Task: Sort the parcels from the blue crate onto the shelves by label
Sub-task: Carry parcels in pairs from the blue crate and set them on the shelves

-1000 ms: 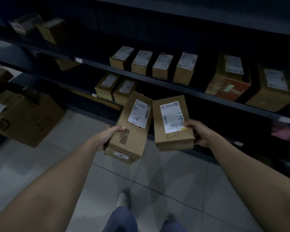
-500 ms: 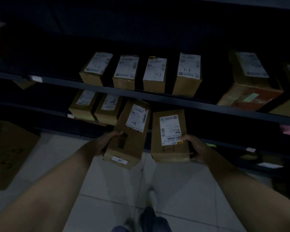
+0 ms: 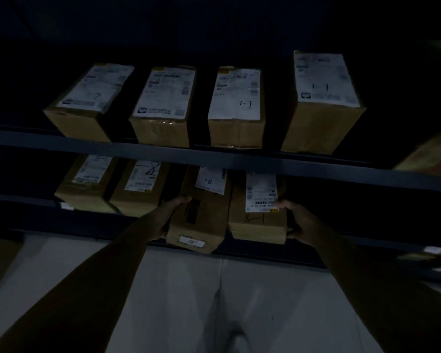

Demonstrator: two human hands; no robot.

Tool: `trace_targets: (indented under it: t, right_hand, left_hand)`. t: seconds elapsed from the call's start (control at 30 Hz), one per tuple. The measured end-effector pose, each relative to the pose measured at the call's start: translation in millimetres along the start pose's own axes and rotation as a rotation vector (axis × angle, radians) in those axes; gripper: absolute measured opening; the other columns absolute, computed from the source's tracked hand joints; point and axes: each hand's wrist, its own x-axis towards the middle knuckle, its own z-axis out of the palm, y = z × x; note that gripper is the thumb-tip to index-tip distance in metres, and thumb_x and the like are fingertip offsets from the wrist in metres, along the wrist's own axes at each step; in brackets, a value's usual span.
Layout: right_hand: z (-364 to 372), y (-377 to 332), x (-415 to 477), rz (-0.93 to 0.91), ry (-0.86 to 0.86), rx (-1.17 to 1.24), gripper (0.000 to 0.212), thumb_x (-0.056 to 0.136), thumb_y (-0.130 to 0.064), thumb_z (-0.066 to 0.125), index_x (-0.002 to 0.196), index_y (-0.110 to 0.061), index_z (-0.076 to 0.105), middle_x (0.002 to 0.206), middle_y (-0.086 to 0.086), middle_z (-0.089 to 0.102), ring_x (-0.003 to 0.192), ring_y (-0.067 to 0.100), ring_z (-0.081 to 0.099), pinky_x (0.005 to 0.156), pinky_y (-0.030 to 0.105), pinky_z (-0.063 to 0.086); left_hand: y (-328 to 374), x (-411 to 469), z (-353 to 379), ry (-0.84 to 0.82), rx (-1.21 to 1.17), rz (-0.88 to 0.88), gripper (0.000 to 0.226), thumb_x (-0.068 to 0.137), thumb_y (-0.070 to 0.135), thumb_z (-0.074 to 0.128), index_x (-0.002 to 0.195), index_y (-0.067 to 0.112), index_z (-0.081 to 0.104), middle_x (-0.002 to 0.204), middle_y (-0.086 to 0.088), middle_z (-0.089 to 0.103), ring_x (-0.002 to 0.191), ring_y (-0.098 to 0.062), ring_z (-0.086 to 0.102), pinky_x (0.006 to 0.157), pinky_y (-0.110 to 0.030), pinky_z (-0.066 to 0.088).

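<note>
Parcels at the lower shelf, one in each hand.
At left we see two shelved parcels (image 3: 92,189) on the lower shelf (image 3: 18,197). Our left hand (image 3: 172,212) grips the left parcel (image 3: 201,225) at its side, thumb on top. Just beside it is the right parcel (image 3: 255,225), with 8-1 written by pen; our right hand (image 3: 294,220) holds it, fingers curled round its right edge. Both far ends reach under the upper shelf board (image 3: 214,159). Whether they rest on the lower shelf, we cannot tell.
</note>
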Motion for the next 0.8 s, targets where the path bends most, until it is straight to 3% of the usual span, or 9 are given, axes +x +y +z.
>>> trace_targets:
  t: [0.07,0.17,0.37,0.43,0.5,0.57,0.63,0.7,0.8]
  right_hand:
    - [1,2,13,-0.009,0.001,0.019,0.032,0.078,-0.031,0.069,0.106,-0.017,0.064,0.106,0.01,0.068,0.102,0.031,0.061,0.082,0.041,0.049]
    - [4,5,27,-0.019,0.01,0.026,0.032,0.076,-0.03,0.071,0.105,-0.018,0.064,0.106,0.01,0.068,0.102,0.031,0.061,0.085,0.043,0.05]
    - [6,8,38,-0.038,0.02,0.118,0.025,0.079,-0.022,0.07,0.103,-0.017,0.066,0.092,0.004,0.074,0.088,0.024,0.067,0.065,0.033,0.051]
    - [7,9,40,-0.082,0.047,0.181,0.031,0.083,-0.012,0.066,0.114,-0.011,0.063,0.103,0.008,0.071,0.097,0.027,0.066,0.071,0.037,0.053]
    - [13,8,36,-0.125,0.125,0.193,0.038,0.086,0.0,0.061,0.124,-0.003,0.058,0.122,0.016,0.063,0.113,0.034,0.059,0.087,0.043,0.051]
    - [18,6,25,-0.167,0.277,0.057,0.04,0.087,0.005,0.061,0.126,0.002,0.055,0.13,0.019,0.057,0.116,0.034,0.055,0.088,0.038,0.047]
    - [22,2,9,-0.206,0.375,-0.094,0.038,0.087,0.004,0.061,0.124,0.004,0.056,0.123,0.018,0.06,0.105,0.028,0.056,0.077,0.028,0.047]
    - [28,-2,-13,-0.25,0.387,-0.205,0.04,0.089,0.002,0.06,0.128,0.003,0.054,0.119,0.013,0.061,0.108,0.029,0.057,0.071,0.021,0.049]
    - [36,-10,-59,-0.297,0.407,-0.525,0.038,0.092,-0.011,0.06,0.129,-0.005,0.056,0.127,0.014,0.061,0.115,0.03,0.057,0.077,0.024,0.043]
  left_hand:
    - [1,13,-4,0.004,0.003,0.011,0.068,0.059,0.064,0.072,0.114,0.024,0.063,0.11,-0.007,0.071,0.105,-0.03,0.063,0.087,-0.046,0.051]
    - [3,26,-9,0.015,-0.005,0.029,0.067,0.056,0.062,0.073,0.11,0.025,0.063,0.104,-0.007,0.073,0.101,-0.032,0.065,0.079,-0.045,0.054]
    - [6,42,-17,0.039,-0.039,0.059,0.062,0.06,0.056,0.074,0.113,0.025,0.062,0.107,-0.008,0.071,0.103,-0.031,0.063,0.084,-0.047,0.053]
    - [5,46,-15,0.083,-0.054,0.086,0.057,0.07,0.047,0.072,0.119,0.023,0.058,0.11,-0.008,0.068,0.102,-0.029,0.062,0.082,-0.044,0.052]
    - [6,46,-11,0.144,-0.048,0.123,0.054,0.083,0.036,0.067,0.131,0.016,0.052,0.123,-0.011,0.062,0.107,-0.029,0.059,0.092,-0.045,0.049]
    - [9,40,-4,0.222,0.042,0.152,0.058,0.088,0.031,0.064,0.138,0.011,0.044,0.135,-0.013,0.053,0.115,-0.029,0.055,0.098,-0.039,0.045]
    - [16,27,6,0.308,0.179,0.176,0.062,0.09,0.028,0.062,0.142,0.008,0.036,0.141,-0.015,0.046,0.121,-0.031,0.049,0.097,-0.036,0.043]
    - [24,9,15,0.323,0.336,0.198,0.061,0.094,0.026,0.056,0.145,0.006,0.031,0.144,-0.017,0.041,0.125,-0.033,0.045,0.096,-0.034,0.04]
    - [35,-28,25,0.317,0.584,0.224,0.051,0.097,0.024,0.051,0.14,0.0,0.038,0.137,-0.022,0.048,0.12,-0.036,0.049,0.098,-0.037,0.044]
